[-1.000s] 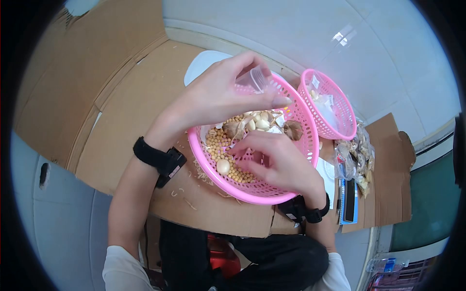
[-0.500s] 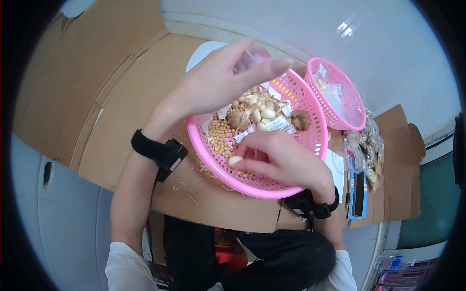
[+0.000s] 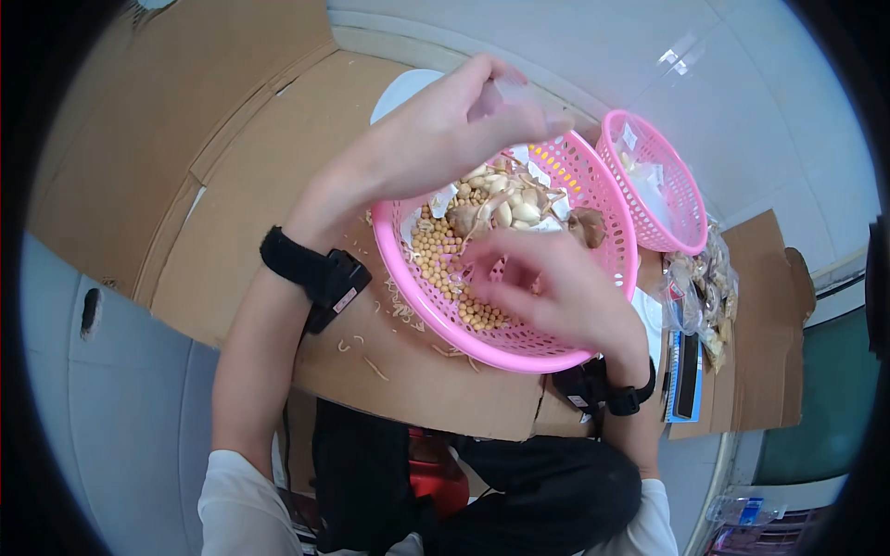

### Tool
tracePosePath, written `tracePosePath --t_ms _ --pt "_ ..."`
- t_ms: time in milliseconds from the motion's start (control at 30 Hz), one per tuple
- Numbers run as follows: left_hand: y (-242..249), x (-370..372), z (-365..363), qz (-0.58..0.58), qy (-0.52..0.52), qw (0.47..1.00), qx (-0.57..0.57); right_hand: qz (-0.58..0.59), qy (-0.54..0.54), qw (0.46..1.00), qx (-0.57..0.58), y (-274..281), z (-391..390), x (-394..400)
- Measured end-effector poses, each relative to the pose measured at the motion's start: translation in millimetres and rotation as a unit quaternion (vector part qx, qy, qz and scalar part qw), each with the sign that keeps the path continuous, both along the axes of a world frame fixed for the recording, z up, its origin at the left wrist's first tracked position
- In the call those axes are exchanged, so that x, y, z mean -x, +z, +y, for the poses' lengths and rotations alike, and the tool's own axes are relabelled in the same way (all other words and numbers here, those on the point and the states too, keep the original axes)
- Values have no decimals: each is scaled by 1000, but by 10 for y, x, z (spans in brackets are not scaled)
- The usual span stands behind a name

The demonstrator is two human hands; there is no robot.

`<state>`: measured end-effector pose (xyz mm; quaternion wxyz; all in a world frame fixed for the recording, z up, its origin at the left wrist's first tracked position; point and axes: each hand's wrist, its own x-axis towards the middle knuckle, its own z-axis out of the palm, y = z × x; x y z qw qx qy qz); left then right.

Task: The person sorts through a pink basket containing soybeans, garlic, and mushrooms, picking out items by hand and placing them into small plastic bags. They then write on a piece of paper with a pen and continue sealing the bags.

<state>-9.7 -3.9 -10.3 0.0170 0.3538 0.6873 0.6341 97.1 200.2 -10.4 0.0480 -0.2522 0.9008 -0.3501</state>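
Note:
My left hand (image 3: 445, 130) is raised over the far left part of a large pink basket (image 3: 422, 306). Its thumb and fingers curl round a see-through plastic bag (image 3: 505, 97). Low inside the basket, my right hand (image 3: 556, 283) hovers above loose soybeans (image 3: 436, 250), fingers bent and smeared by motion; what sits between them, if anything, I cannot tell. Beyond that hand lie white garlic cloves (image 3: 524, 208), thin root-like strands, white paper labels (image 3: 443, 199) and a brown dried mushroom (image 3: 587, 225).
A smaller pink basket (image 3: 691, 208) with clear bags stands at the back right by the wall. Filled plastic bags (image 3: 709, 287) and a dark phone-like slab (image 3: 687, 375) on a blue notebook lie right. Pale shreds (image 3: 375, 368) litter the cardboard (image 3: 250, 213). A white plate (image 3: 399, 93) shows behind.
My right hand has lifted a little and shifted right; the white clove seen at its fingertips no longer shows there. My left hand has moved slightly up and right. The view has shifted a little.

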Motion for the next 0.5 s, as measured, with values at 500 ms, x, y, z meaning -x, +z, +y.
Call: tracePosePath --t_ms 500 --pt "54 -43 33 89 -18 989 117 -46 53 991 -116 11 11 20"
